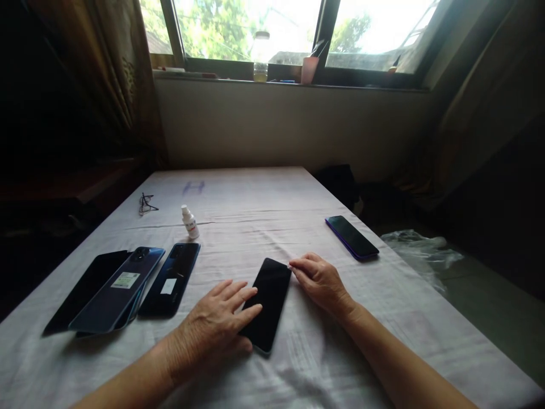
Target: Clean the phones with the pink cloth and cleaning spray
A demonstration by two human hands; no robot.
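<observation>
A black-screened smartphone (269,307) lies on the white cloth in front of me, tilted slightly. My left hand (217,312) is spread with its fingers apart, the fingertips resting over the phone's left edge. At the phone's upper right corner, my right hand (317,278) is closed in a pinch. A tiny whitish bit shows at its fingertips, too small to name. To the left lies another phone (174,278), back up with a white label. Beside it is an overlapping pile of phone panels (113,295), the top one bearing a label. A small white bottle (190,222) stands behind them.
Eyeglasses (147,203) lie at the table's far left. A phone in a purple case (352,237) sits near the right edge of the cloth-covered table (251,199). Clear plastic wrap (421,250) is beyond that edge. A jar (261,57) and a pink pot (309,69) stand on the windowsill.
</observation>
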